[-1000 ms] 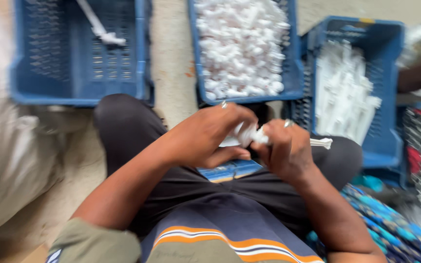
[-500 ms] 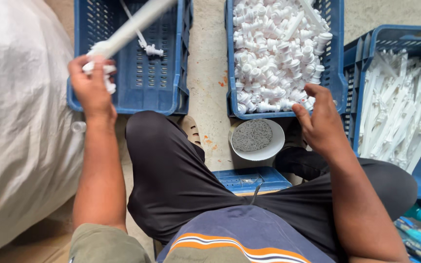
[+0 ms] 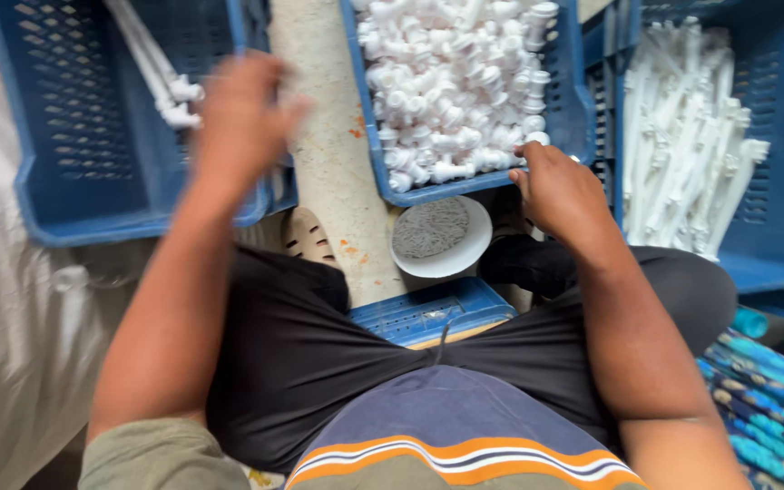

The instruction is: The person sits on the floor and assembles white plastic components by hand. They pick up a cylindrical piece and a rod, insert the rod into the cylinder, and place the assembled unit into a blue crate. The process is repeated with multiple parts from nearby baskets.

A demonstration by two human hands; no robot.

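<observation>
A middle blue crate (image 3: pixel 566 136), heaped with small white fittings (image 3: pixel 451 73), is taken as the landmark. Left of it, a nearly empty blue crate (image 3: pixel 74 172) holding white tubes (image 3: pixel 151 63) is seen; right of it, a crate (image 3: pixel 773 245) of long white pieces. The left hand (image 3: pixel 242 118) is blurred over the left crate's near corner, its grip not discernible. The right hand (image 3: pixel 560 186) is curled at the middle crate's near rim, beside the fittings, nothing visibly held. A white bowl (image 3: pixel 440 238) is set just below that rim.
</observation>
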